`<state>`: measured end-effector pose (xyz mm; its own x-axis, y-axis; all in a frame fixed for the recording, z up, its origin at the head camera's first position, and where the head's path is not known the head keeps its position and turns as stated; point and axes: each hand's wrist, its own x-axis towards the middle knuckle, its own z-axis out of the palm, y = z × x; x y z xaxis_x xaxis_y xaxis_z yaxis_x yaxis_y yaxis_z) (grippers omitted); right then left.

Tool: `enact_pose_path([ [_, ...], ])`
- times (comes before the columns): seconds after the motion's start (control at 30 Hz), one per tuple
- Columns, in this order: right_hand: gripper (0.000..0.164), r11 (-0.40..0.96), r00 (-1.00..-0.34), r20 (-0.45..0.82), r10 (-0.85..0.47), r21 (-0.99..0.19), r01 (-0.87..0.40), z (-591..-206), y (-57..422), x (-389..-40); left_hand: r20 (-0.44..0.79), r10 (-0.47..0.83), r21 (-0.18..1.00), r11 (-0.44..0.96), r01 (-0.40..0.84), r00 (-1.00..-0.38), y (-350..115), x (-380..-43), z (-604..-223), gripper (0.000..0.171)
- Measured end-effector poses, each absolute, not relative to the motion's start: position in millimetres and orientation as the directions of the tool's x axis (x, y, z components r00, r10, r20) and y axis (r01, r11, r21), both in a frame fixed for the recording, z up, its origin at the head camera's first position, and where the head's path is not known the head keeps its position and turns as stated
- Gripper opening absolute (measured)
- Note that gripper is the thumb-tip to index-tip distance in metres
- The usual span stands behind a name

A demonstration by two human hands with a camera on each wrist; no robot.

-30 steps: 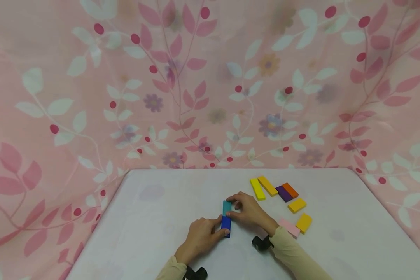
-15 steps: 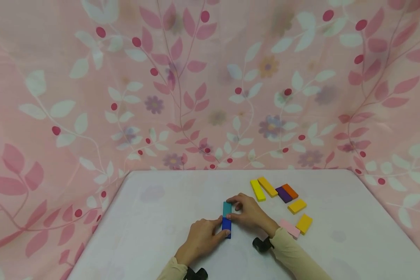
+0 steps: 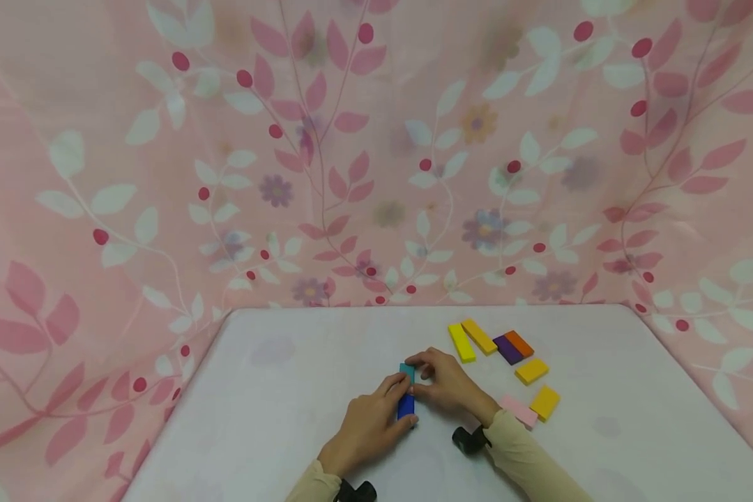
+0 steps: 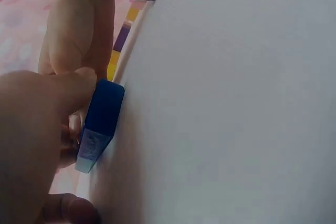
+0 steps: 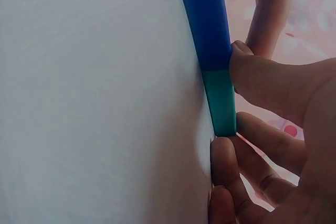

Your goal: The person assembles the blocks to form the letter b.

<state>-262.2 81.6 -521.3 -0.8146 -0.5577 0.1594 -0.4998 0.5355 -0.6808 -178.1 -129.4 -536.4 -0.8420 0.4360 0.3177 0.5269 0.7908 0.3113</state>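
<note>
A blue block [image 3: 405, 407] and a teal block [image 3: 406, 367] lie end to end in a line on the white table [image 3: 257, 418]. My left hand [image 3: 367, 418] has its thumb at the blue block's near end and its fingers over the joint, hiding part of both blocks. My right hand [image 3: 447, 382] pinches the teal block, thumb on its side near the joint and a finger at its far end. In the right wrist view the teal block [image 5: 219, 103] butts against the blue block [image 5: 205, 19]. The left wrist view shows a digit on the blue block [image 4: 105, 108].
Right of the hands lie a bright yellow block [image 3: 461, 342], a purple block [image 3: 507, 350] beside an orange block [image 3: 519, 343], a pink block [image 3: 522, 411] and several amber blocks [image 3: 545, 404]. A pink floral cloth [image 3: 351, 174] hangs behind the table.
My left hand has shifted a little forward and right, its fingers now reaching over the joint onto the teal block. My right hand and the two blocks stay nearly in place.
</note>
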Motion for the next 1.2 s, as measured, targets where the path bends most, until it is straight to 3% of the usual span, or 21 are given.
enact_pose_path([
  [1.2, 0.046, 0.531, -0.827, 0.137, -0.545, -0.707, -0.467, -523.8, 81.7, -262.6, 0.271, 0.373, 0.396, 0.797, 0.456, -0.887, -138.1, -179.8, -539.9, 0.065],
])
